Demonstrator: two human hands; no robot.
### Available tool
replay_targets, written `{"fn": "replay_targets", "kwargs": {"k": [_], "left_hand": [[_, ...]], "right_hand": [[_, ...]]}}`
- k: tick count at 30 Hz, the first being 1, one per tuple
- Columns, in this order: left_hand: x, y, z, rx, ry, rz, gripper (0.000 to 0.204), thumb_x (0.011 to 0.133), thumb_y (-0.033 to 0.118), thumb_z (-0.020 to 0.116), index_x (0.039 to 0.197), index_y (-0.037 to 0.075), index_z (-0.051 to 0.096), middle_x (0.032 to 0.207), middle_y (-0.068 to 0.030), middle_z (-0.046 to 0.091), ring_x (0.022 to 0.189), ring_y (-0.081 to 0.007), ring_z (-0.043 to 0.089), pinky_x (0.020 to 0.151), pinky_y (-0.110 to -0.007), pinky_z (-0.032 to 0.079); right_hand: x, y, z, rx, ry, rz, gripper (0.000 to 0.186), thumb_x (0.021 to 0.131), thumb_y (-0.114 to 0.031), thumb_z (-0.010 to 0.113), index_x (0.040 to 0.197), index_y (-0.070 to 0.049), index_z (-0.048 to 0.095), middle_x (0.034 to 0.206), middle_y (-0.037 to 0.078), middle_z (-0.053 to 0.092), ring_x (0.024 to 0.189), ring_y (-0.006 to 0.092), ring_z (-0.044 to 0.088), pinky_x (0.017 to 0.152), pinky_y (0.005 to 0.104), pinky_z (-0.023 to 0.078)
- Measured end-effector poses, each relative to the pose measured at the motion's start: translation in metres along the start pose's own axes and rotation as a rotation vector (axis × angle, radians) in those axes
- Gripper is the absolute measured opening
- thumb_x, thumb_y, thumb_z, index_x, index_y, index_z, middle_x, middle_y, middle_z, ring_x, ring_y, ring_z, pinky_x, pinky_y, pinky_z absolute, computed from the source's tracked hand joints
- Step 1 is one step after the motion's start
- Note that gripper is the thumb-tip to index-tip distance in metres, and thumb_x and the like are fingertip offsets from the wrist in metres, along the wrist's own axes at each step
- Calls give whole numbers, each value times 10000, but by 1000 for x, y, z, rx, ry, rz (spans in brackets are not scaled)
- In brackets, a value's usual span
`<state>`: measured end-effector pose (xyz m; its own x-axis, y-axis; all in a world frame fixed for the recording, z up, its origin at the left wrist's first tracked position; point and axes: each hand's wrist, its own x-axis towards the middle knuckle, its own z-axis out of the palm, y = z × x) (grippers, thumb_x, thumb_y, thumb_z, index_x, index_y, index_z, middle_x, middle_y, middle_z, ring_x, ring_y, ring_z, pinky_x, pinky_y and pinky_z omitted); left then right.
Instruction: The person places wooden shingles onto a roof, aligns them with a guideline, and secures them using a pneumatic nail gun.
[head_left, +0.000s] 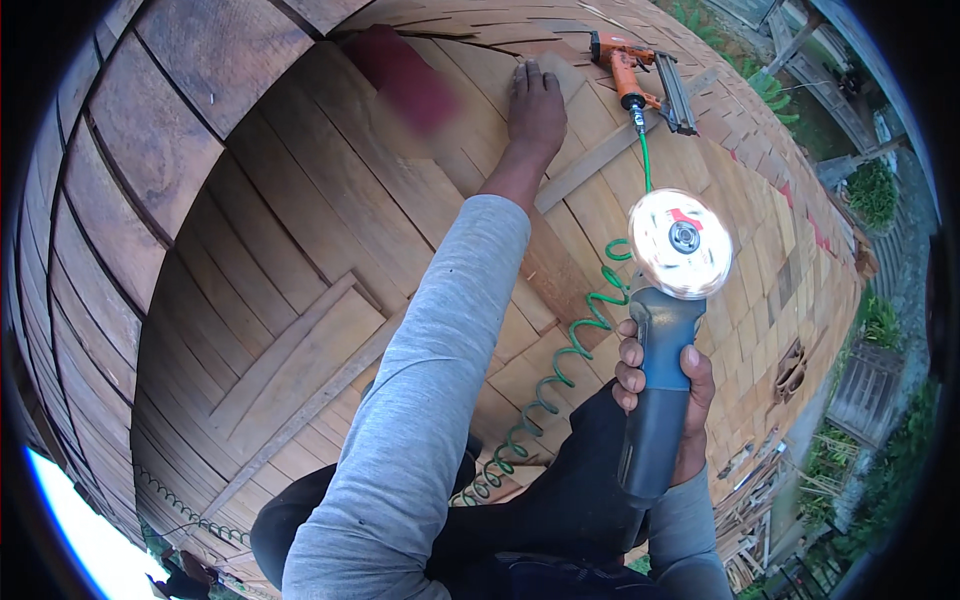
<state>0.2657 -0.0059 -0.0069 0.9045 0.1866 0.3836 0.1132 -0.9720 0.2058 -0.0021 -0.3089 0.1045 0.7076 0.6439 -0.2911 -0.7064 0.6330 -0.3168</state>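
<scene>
In my right hand (pixel 665 375) is a blue and black angle grinder (pixel 662 400), with fingers and thumb wrapped round its body. Its round disc (pixel 682 243) faces up, bright and smeared as if spinning. My left arm stretches far ahead across the wooden shingles. At its end my left hand (pixel 537 108) has its fingers bent together over a pale wooden shingle (pixel 568 80); the thumb is hidden. To the right of that hand lies an orange and black nail gun (pixel 632 72), joined to a green air hose (pixel 645 160).
The hose's coils (pixel 548 395) run beside my leg (pixel 560 470). A narrow wooden batten (pixel 590 165) crosses the shingles. A curved shingled surface (pixel 170 90) rises at left. A blurred dark red thing (pixel 405 85) sits ahead. Beyond the right-hand roof edge, greenery (pixel 875 195) lies below.
</scene>
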Motion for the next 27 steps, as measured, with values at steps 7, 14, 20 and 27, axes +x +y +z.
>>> {"fn": "replay_targets", "kwargs": {"k": [7,14,20,27], "left_hand": [[-9,-7,-17,34,-8,81,675,832,298,822,1402,50,560,1503,-253,456,1432,-425,404,1182,-501,365],[-25,-21,-99,-54,-127,91,768,616,231,808,1302,-6,555,1305,-247,475,1243,-416,428,1064,-539,397],[-172,-133,-265,-45,-284,411,946,666,158,756,1533,31,398,1427,-235,425,1351,-450,385,1172,-540,348],[-430,-237,-376,308,-322,-116,890,686,-26,648,1537,80,411,1451,-218,467,1342,-444,448,1143,-541,399]], "right_hand": [[2,-1,6,1,6,27,751,940,-423,689,1383,130,439,1036,173,627,837,237,683,665,376,608],[4,-6,-7,130,-145,70,722,998,-371,641,1437,113,336,1110,181,575,910,258,654,725,405,588],[15,-5,-12,215,-260,147,695,1032,-347,603,1458,105,291,1172,186,544,997,269,627,801,423,567],[33,-22,-26,179,-224,182,704,1035,-357,601,1461,100,279,1172,170,538,1003,261,624,816,427,569]]}}
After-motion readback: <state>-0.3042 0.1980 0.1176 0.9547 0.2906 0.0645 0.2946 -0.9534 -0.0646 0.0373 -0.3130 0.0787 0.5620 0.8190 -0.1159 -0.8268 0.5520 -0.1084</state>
